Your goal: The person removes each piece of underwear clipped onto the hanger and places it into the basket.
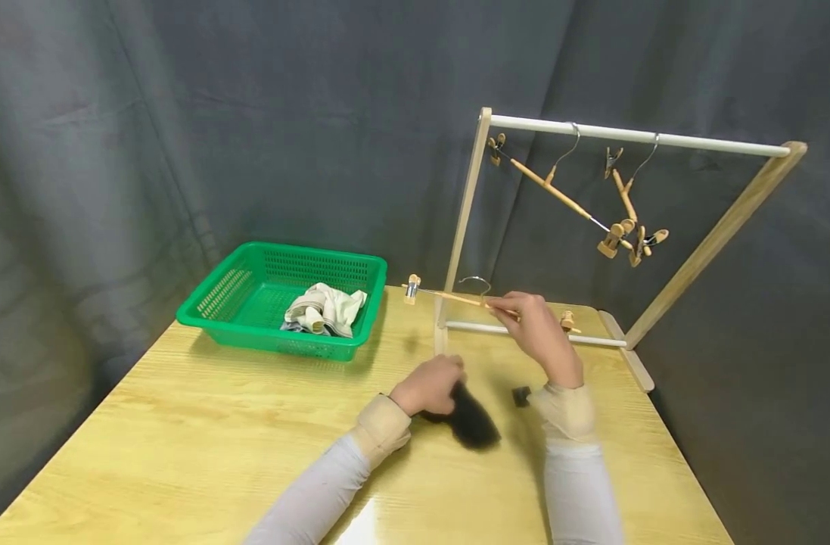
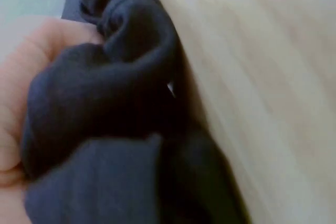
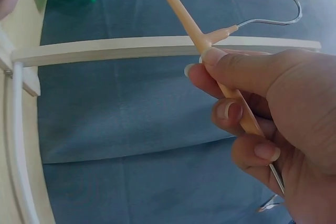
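A dark, bunched piece of cloth (image 1: 474, 420) lies low over the table, blurred in the head view, and my left hand (image 1: 431, 384) grips one end of it. Close up in the left wrist view, the navy-black fabric (image 2: 105, 93) is folded and rolled, with my fingers along its left side. My right hand (image 1: 539, 333) holds a wooden clip hanger (image 1: 461, 298) by its bar, just beside the hook. Thumb and curled fingers pinch the bar in the right wrist view. One wooden clip (image 1: 411, 289) sits at the hanger's left end, another (image 1: 567, 321) beyond my hand.
A green basket (image 1: 234, 333) at the back left contains crumpled pale cloths (image 1: 329, 309). At the right stands a rack with a white top rail (image 1: 700, 144), two clip hangers (image 1: 554, 189) hanging from it. A small black object (image 1: 520, 396) shows beside my right wrist.
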Demonstrator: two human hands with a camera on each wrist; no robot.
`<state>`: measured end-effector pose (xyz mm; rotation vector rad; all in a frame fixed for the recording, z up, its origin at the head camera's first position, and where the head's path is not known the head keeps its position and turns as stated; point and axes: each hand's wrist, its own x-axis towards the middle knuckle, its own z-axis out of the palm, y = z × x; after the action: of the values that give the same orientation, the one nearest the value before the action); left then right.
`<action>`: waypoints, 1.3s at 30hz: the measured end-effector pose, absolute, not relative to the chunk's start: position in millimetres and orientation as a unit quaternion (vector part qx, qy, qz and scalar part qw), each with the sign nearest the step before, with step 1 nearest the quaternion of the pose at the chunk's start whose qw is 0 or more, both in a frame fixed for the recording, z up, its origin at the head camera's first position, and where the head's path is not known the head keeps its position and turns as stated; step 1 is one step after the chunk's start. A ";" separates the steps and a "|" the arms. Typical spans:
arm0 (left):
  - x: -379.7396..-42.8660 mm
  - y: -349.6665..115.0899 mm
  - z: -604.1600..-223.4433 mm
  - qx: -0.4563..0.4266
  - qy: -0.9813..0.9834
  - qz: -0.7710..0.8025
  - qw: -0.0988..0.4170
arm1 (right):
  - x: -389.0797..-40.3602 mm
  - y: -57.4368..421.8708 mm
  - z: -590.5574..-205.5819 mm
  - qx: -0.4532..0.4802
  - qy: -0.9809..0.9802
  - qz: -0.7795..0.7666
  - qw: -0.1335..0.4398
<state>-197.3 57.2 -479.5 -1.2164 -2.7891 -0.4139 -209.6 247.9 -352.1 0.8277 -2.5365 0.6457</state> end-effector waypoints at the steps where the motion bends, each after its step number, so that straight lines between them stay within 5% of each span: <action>1: -198.2 58.1 -479.2 -0.395 -0.907 -0.139 0.035 | -210.6 249.3 -352.6 0.294 -0.907 0.230 0.195; 12: -203.2 51.0 -482.2 -0.448 -0.863 -0.230 0.040 | -214.1 258.5 -367.5 0.270 -0.911 0.237 0.202; 19: -204.0 36.5 -476.0 -0.486 -0.828 -0.266 0.090 | -206.0 267.2 -374.2 0.266 -0.908 0.246 0.209; 39: -209.9 -13.7 -450.3 -0.467 -0.828 -0.275 0.144 | -199.3 304.7 -390.2 0.276 -0.913 0.230 0.192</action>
<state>-209.9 -13.7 -450.3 -1.3449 -2.3872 -0.7917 -199.3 304.7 -390.2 0.7760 -2.5632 0.6450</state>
